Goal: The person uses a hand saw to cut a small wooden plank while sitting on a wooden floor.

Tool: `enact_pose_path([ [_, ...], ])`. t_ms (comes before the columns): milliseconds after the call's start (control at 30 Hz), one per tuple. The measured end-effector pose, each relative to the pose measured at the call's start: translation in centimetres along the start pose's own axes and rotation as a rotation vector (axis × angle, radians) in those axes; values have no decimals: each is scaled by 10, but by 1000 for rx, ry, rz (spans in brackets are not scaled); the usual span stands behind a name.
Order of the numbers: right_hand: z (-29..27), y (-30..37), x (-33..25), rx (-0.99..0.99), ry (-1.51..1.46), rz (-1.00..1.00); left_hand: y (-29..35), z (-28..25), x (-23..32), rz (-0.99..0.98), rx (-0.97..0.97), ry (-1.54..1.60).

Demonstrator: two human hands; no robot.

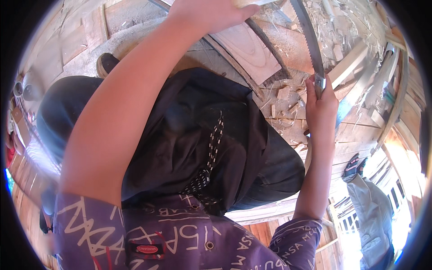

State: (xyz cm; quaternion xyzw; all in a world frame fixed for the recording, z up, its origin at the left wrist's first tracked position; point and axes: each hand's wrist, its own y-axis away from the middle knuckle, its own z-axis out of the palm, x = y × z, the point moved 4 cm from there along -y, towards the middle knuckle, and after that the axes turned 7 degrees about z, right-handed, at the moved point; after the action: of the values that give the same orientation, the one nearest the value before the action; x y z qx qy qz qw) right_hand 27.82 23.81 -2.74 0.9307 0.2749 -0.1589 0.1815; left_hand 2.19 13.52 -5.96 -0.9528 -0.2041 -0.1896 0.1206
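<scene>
My right hand (321, 101) is wrapped round the handle of a handsaw, with the thumb along its near end. The saw's dark toothed blade (308, 38) runs up and slightly left, out past the top edge. At the top my left hand (209, 14) reaches across, thumb stretched to the right along a pale piece of wood (260, 2); its other fingers are cut off by the frame. Below that hand lies a wooden board (249, 54) with dark, rough edges. Where the saw's teeth meet wood, if they do, is out of view.
Offcuts and shavings (292, 108) litter the plank floor right of the board. A squared wood block (351, 63) lies beyond my right hand. My bent legs (193, 121) in dark trousers fill the middle. Another person's trouser leg (371, 207) shows at lower right.
</scene>
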Motion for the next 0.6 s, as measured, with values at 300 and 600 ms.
enact_pose_path([
  [300,27,-76,-33,61,-42,-253,-6,2,0,-7,-58,0],
  [600,10,-25,-15,-31,-38,-88,-6,1,3,42,-44,15],
])
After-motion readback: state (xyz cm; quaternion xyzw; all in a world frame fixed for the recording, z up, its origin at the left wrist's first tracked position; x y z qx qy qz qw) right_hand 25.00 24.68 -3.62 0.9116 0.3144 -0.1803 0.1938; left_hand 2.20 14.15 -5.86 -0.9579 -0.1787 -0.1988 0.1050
